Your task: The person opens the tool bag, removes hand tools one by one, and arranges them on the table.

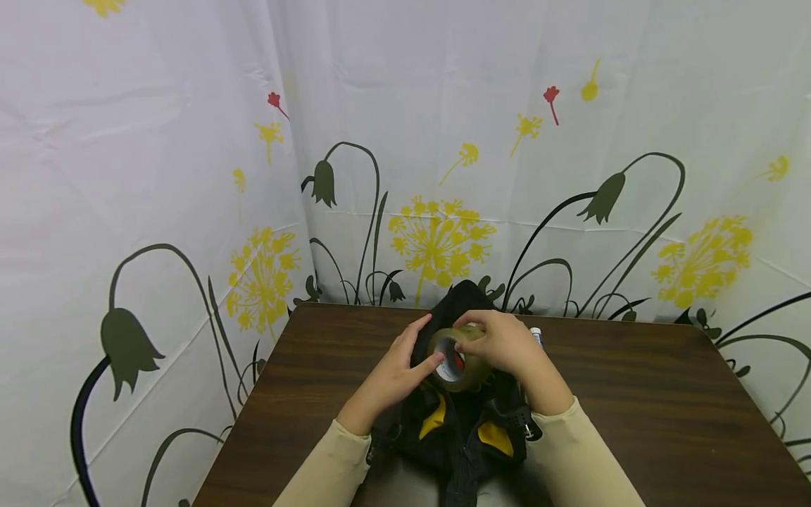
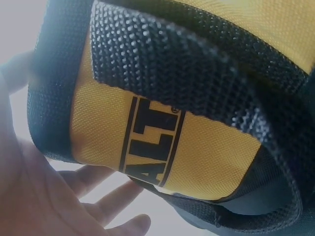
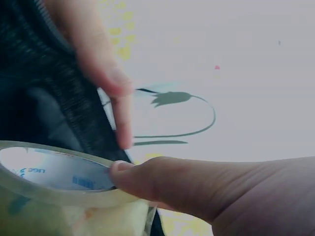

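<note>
A black and yellow fabric bag (image 1: 465,296) with a zip and webbing straps lies on the table in front of me. A roll of clear packing tape (image 1: 472,374) is over the bag's middle. My right hand (image 1: 503,345) pinches the roll, thumb (image 3: 142,179) at the inner rim. My left hand (image 1: 400,366) lies along the bag's left side, fingers extended, its thumb near the roll's face. In the left wrist view, the fingers (image 2: 118,199) stretch out below a yellow panel (image 2: 206,162) lettered "ALT". Most of the bag's opening is hidden behind hands and tape.
The bag stands on a dark wood-grain table (image 1: 627,394). A small white and blue item (image 1: 536,334) shows just behind my right hand. Beyond the table's far edge hangs a white curtain (image 1: 431,84) printed with flowers. A black strap (image 1: 464,468) trails toward me.
</note>
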Available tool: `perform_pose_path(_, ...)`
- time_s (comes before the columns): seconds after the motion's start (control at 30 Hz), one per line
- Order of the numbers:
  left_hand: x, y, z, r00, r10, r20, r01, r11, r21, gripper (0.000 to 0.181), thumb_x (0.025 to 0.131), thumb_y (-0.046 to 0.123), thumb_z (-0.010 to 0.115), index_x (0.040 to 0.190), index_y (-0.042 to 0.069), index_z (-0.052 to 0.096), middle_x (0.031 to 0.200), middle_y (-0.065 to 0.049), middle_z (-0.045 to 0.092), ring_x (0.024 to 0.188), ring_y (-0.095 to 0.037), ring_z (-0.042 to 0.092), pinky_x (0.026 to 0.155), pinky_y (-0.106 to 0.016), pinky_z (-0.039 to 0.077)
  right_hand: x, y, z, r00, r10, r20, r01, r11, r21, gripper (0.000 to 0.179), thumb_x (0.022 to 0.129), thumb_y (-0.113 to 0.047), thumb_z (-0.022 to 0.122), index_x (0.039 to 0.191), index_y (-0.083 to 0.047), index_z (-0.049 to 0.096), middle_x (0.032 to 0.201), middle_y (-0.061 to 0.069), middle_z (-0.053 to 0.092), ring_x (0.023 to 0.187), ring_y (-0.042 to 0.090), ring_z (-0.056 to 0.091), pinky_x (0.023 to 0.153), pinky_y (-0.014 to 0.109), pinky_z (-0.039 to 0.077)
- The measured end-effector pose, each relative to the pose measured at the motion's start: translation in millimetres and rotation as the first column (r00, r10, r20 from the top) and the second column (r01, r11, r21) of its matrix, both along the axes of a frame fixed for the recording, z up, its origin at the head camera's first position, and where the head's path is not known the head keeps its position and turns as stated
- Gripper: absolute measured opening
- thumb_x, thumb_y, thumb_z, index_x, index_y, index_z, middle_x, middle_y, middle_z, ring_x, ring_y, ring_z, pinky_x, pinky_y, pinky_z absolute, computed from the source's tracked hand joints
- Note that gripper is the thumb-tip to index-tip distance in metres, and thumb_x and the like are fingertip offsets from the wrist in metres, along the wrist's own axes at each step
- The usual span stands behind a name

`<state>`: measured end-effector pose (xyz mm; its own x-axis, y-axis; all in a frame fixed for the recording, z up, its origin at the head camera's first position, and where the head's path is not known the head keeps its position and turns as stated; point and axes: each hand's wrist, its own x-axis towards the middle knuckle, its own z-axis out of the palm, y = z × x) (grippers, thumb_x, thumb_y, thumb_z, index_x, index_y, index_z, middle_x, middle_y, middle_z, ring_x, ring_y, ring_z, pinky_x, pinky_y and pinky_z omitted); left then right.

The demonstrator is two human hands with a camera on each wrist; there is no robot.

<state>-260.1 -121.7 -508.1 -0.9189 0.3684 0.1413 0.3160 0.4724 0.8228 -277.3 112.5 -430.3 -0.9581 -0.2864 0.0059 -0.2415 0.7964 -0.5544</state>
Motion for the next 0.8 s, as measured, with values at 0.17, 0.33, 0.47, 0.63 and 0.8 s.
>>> perform_pose_path(0.17, -0.1, 1.0, -0.6, 1.0, 0.002, 0.002, -0.002, 1.0, -0.005, 0.079, 0.096, 0.062, 0.058, 0.161, 0.039, 0.02, 0.166, 0.008, 0.027, 0.153, -0.03, 0.027, 0.116, -0.068, 0.029, 8.3, 13.9, 9.5, 1.0, -0.02, -0.014, 0.018, 0.993, -0.119, 0.036, 0.088, -0.048, 0.077, 0.122, -0.04, 0.07, 0.123, 0.001, 0.07, 0.105, 0.025, 0.067, 0.078, 0.041, 0.057)
perform_pose_path(0.33, 0.5, 1.5, -0.8, 1.0, -0.006, 0.005, 0.006, 1.0, 0.004, 0.078, 0.096, 0.061, 0.058, 0.16, 0.042, 0.019, 0.165, 0.007, 0.029, 0.152, -0.03, 0.029, 0.115, -0.067, 0.031, 14.8, 34.1, 14.1, 0.996, -0.068, -0.057, 0.053, 0.971, -0.235, 0.042, 0.087, -0.06, 0.071, 0.125, -0.044, 0.066, 0.126, 0.0, 0.068, 0.104, 0.022, 0.069, 0.077, 0.038, 0.058)
perform_pose_path(0.47, 0.8, 1.8, -1.3, 1.0, -0.007, 0.003, 0.007, 1.0, -0.005, 0.077, 0.097, 0.061, 0.057, 0.161, 0.042, 0.018, 0.166, 0.006, 0.026, 0.153, -0.031, 0.028, 0.114, -0.069, 0.031, 21.7, 53.9, 16.9, 0.991, -0.108, -0.083, 0.073, 0.935, -0.347, 0.044, 0.089, -0.056, 0.072, 0.13, -0.042, 0.065, 0.124, 0.002, 0.069, 0.101, 0.021, 0.07, 0.075, 0.036, 0.058)
perform_pose_path(0.63, 1.0, 2.8, -1.5, 1.0, -0.001, 0.019, 0.002, 1.0, -0.014, 0.077, 0.096, 0.063, 0.056, 0.16, 0.043, 0.018, 0.167, 0.01, 0.023, 0.155, -0.031, 0.024, 0.116, -0.069, 0.028, 33.7, 80.7, 17.6, 0.976, -0.203, -0.082, 0.149, 0.893, -0.425, 0.047, 0.091, -0.054, 0.07, 0.135, -0.041, 0.061, 0.13, 0.003, 0.066, 0.107, 0.019, 0.069, 0.073, 0.033, 0.057)
perform_pose_path(0.8, 0.1, 2.9, -1.5, 1.0, 0.006, 0.017, -0.006, 1.0, -0.01, 0.078, 0.096, 0.063, 0.057, 0.161, 0.041, 0.019, 0.167, 0.01, 0.024, 0.155, -0.031, 0.024, 0.115, -0.069, 0.029, 45.0, 105.2, 14.9, 0.94, -0.324, -0.105, 0.235, 0.84, -0.488, 0.048, 0.094, -0.051, 0.068, 0.139, -0.037, 0.06, 0.126, 0.0, 0.068, 0.099, 0.003, 0.069, 0.07, 0.025, 0.056)
